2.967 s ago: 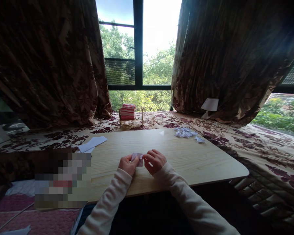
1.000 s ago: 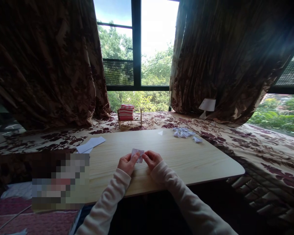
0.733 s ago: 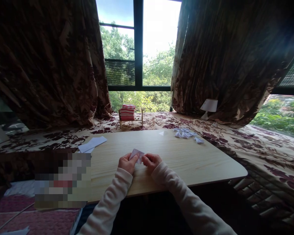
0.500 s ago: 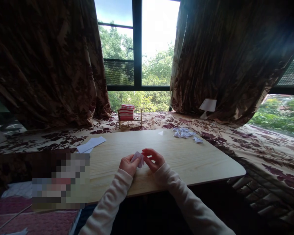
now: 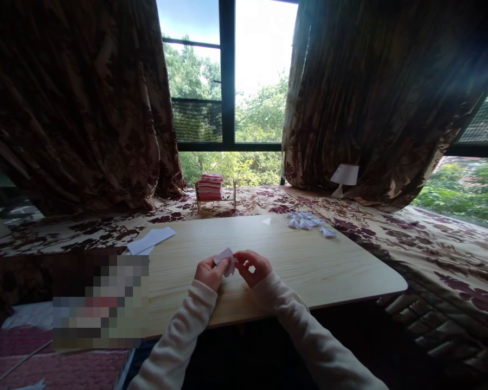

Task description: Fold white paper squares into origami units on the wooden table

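Above the near part of the pale wooden table, my left hand grips a small folded piece of white paper between thumb and fingers. The fingertips of my right hand are pinched at the right edge of that same paper. Its exact folds are partly hidden by my fingers. At the table's far right lie several small folded paper pieces in a cluster, with one folded piece a little apart. Flat white paper sheets rest at the far left corner.
A small white triangle lies near the table's back edge. Behind it, a little rack holds a stack of red-and-white striped cloths on the flowered cover. A white lamp stands to the right. A blurred patch hides the left side.
My right fingers have closed from a loose spread into a pinch at the paper's edge. My left hand and the paper have shifted slightly left, and the paper is turned a little.
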Available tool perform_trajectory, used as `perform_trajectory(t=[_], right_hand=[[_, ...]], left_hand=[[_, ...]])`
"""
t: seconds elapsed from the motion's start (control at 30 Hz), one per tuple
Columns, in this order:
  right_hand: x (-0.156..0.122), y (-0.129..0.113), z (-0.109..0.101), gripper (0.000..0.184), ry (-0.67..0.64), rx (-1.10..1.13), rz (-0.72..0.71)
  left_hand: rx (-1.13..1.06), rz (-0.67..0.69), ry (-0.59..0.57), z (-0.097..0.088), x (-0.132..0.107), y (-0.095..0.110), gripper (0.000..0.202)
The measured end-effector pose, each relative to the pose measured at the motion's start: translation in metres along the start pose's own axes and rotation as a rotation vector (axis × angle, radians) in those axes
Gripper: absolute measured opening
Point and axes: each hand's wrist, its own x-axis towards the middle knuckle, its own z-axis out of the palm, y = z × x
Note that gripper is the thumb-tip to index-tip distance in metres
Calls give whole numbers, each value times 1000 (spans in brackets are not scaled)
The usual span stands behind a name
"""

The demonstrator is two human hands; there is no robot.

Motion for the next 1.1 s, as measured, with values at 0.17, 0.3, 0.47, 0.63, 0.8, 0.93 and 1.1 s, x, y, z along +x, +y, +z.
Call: perform_trajectory(t=[0.17,0.3,0.47,0.63,0.8,0.93,1.1], right_hand=[[1,-1,-1,12,-18,-75,27],[2,2,-2,10,18,-114,-15],[1,5,-1,7,26,-125,-33],[0,6,-1,6,-11,-128,-6],[0,7,0,7,-6,-155,12],[0,6,0,7,-5,-197,11],[-1,2,0,10,-12,-258,35]], left_hand=[[10,2,4,0,0,1,29],[13,6,-13,1,-1,1,28],[30,19,-33,3,-3,1,27],[58,37,-52,3,-4,2,25],[101,67,-61,2,-6,4,21],[129,92,-67,3,-6,2,21],[152,115,-69,4,-5,-1,22]])
